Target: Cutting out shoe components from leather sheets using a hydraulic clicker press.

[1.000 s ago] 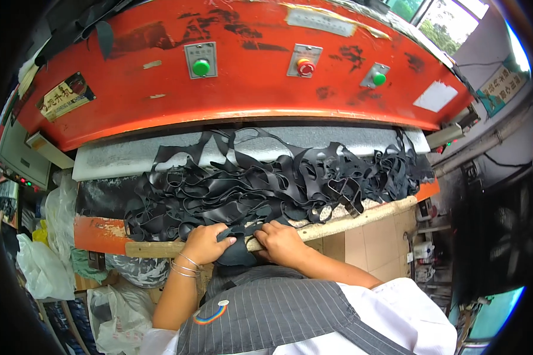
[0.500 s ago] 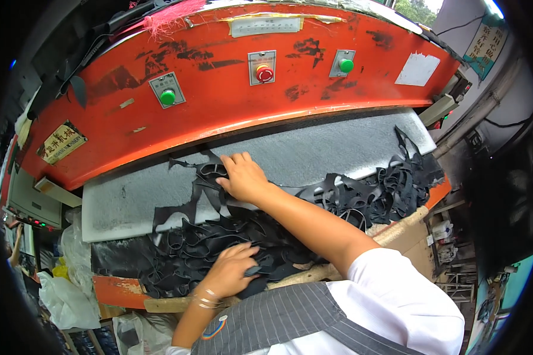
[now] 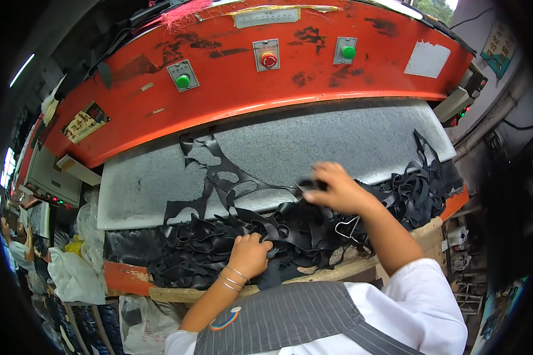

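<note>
My right hand [image 3: 340,190] is above the near edge of the grey cutting pad [image 3: 142,183], slightly blurred, its fingers bent round a dark bit of a black leather-like scrap sheet [image 3: 216,155]. That sheet has cut-out holes and stretches in thin strips across the pad from the left. My left hand [image 3: 249,255], with bangles on the wrist, rests curled at the front of a heap of black scraps [image 3: 201,242]. Small dark pieces show by its fingertips; what lies inside the fingers is hidden. A thin metal-edged outline shape [image 3: 347,229] lies among the scraps below my right hand.
Behind the pad stands a red machine beam [image 3: 225,83] with green buttons [image 3: 183,81] and a red knob [image 3: 269,60]. More scraps [image 3: 411,192] pile at the right. A pale rail [image 3: 337,272] runs along the front. White plastic bags [image 3: 74,272] hang at the left.
My right hand has moved right and nearer across the pad, drawing part of the scrap sheet along. My left hand has shifted slightly and its fingers are more curled. The view has tilted a little.
</note>
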Motion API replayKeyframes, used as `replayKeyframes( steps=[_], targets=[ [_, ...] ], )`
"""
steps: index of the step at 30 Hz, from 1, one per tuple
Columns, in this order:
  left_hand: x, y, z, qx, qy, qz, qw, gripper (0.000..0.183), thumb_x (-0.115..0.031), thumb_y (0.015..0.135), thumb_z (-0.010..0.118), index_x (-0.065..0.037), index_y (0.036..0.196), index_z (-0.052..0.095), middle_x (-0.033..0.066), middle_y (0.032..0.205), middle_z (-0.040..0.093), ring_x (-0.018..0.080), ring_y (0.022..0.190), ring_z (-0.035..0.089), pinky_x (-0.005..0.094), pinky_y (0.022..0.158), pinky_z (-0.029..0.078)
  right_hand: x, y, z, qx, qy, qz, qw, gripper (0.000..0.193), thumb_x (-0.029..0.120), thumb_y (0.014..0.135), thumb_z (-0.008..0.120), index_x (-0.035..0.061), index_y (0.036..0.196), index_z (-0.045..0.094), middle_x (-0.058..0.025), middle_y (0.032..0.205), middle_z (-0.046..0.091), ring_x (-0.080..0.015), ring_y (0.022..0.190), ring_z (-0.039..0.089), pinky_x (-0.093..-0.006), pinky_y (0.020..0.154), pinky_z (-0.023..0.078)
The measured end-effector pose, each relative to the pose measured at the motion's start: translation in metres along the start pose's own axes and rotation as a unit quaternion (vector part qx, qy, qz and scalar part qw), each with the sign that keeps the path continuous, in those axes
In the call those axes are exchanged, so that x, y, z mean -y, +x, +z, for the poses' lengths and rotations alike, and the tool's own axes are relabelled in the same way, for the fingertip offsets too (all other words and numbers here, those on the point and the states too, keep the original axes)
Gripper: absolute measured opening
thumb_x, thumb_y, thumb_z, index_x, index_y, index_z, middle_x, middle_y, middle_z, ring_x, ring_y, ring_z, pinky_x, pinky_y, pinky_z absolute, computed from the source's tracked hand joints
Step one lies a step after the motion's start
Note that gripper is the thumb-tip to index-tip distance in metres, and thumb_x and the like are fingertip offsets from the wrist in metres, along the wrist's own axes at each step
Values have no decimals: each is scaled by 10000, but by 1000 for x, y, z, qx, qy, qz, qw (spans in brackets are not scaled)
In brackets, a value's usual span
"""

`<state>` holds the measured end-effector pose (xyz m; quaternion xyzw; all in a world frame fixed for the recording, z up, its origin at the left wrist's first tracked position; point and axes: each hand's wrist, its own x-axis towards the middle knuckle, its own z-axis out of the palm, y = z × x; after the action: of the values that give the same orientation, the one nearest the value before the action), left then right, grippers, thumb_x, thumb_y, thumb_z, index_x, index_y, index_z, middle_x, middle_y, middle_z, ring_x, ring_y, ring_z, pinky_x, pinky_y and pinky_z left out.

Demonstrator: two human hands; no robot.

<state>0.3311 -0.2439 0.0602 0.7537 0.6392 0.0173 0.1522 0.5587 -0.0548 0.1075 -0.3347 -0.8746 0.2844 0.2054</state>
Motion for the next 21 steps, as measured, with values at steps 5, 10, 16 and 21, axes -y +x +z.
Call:
replayKeyframes(
  steps=[5,10,16,21],
  targets=[
    [10,2,8,-19,-9,28,999,214,-264,763,715,-124,921,682,110,880,628,309,849,623,411,742,442,37,-162,13,58,-115,151,980,497,451,693,788,57,981,691,-263,1396,400,-409,1274,383,-513,1047,300],
    [18,-10,-4,86,-89,34,992,285,-337,828,693,-127,1019,681,188,1058,587,364,1003,583,433,853,466,60,-177,56,-46,-181,215,959,424,347,635,825,66,930,706,-262,1401,392,-402,1161,481,-493,996,368],
    [35,-54,-9,104,-26,24,994,307,-338,817,702,-173,1074,675,210,1143,562,397,1082,557,461,877,487,74,-163,84,-90,-159,243,953,475,322,671,821,53,1039,690,-297,1328,437,-429,1183,496,-429,957,454],
    [99,-115,-35,88,-74,-31,993,288,-337,815,686,-161,1043,679,147,1000,663,367,928,640,442,798,516,124,-144,88,-96,-4,217,971,477,308,682,827,48,1054,681,-198,1213,544,-353,1079,568,-378,909,473]
  ],
)
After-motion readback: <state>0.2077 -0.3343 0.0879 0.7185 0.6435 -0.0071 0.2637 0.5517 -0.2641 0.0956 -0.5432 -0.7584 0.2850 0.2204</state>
